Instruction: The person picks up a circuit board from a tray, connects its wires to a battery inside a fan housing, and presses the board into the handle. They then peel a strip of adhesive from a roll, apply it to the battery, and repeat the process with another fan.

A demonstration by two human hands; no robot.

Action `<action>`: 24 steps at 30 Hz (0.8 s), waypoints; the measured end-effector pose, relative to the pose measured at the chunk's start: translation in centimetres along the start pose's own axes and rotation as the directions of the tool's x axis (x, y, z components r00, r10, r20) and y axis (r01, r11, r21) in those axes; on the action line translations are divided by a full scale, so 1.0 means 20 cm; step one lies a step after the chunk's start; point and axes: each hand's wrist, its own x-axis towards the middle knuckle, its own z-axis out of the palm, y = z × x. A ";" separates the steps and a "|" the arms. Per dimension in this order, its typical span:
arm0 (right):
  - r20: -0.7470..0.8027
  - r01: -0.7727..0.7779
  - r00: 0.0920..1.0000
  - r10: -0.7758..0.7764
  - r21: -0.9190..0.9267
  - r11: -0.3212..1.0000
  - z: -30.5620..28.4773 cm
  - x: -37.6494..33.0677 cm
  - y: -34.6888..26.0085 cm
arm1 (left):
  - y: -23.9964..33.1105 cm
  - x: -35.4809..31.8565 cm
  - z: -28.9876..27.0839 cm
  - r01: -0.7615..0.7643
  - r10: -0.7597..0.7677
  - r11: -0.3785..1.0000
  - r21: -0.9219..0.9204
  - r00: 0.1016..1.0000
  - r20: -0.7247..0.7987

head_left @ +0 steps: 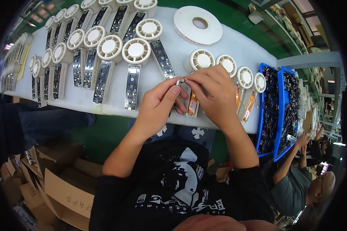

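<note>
My left hand (160, 102) is closed around a narrow part (179, 82) with a whitish end, held between thumb and fingers; most of it is hidden, so its kind is unclear. The fingertips of my right hand (214, 90) pinch together at that same end. Whatever they grip is too small to make out. Just below the hands lies a white unit with an orange pack (191, 106) in its open handle; its round slotted head (202, 60) shows beyond my right fingers. Left of my hands is a similar unit with a black circuit board (132, 88) along its handle.
Several more white units (110, 47) with boards stand in rows at the left. A roll of white tape (197, 25) lies at the back. Blue trays (280, 115) of black boards sit at the right, near another person (297, 184). Cardboard boxes (67, 192) are at lower left.
</note>
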 end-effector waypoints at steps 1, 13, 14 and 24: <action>-0.005 0.001 1.000 -0.001 -0.018 1.000 0.00 0.00 0.00 | 0.00 0.00 0.00 0.009 -0.009 1.000 -0.002 1.000 0.000; -0.006 0.064 0.998 -0.065 -0.104 0.993 -0.02 -0.02 -0.01 | 0.01 0.00 0.00 0.071 -0.071 0.997 -0.005 0.997 0.007; -0.002 0.067 0.998 -0.068 -0.110 0.992 -0.02 -0.02 0.00 | 0.01 0.01 0.00 0.065 -0.065 0.998 -0.009 0.998 0.009; 0.155 0.102 0.983 -0.095 -0.034 0.994 -0.07 0.05 0.04 | 0.04 0.00 -0.02 0.093 -0.095 0.994 0.062 0.995 0.034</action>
